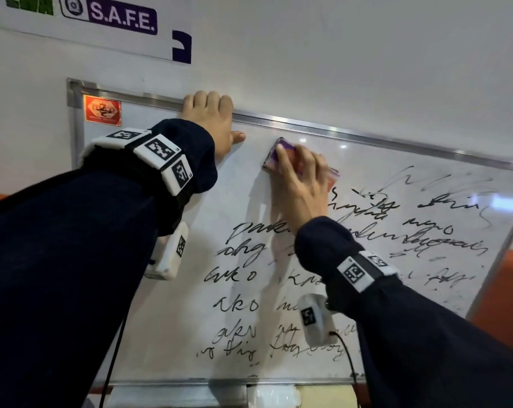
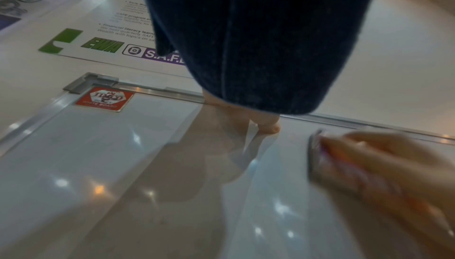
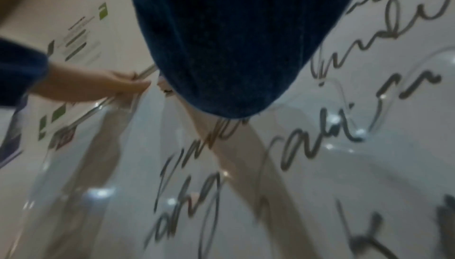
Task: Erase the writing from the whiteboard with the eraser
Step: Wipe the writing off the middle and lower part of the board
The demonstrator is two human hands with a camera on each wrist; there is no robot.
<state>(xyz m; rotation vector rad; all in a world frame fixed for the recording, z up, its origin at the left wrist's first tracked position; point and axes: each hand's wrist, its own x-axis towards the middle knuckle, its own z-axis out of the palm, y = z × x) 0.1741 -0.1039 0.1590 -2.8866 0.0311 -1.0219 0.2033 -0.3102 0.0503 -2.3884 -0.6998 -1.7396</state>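
A whiteboard (image 1: pixel 190 231) in a silver metal frame hangs on a pale wall (image 1: pixel 337 54) and fills most of the head view, running from upper left down to lower right. Its glossy surface throws back small ceiling lights and faint shadows of the arms. The upper left part is wiped clean; black handwriting (image 1: pixel 243 278) covers the centre and right, and some lines at far right are smeared grey. A red sticker (image 1: pixel 102 111) sits in the board's top left corner. Above it, at the upper left of the frame, a white poster (image 1: pixel 122 19) carries a purple "S.A.F.E." label. An orange band of wall shows at the far left and lower right edges.

The left hand (image 1: pixel 211 122) lies on the board at its top rail — fingers hooked over the rail, thumb stretched flat along the white surface.

The right hand (image 1: pixel 303 178) presses the eraser (image 1: pixel 281 153) against the board just below the top rail, right of the left thumb and above the handwriting. Its fingers are spread and bent over the eraser's back, gripping it; the eraser is purple and orange, blurred in the left wrist view.

Both arms wear dark blue sleeves (image 1: pixel 58 260) with white marker bands at the wrists.
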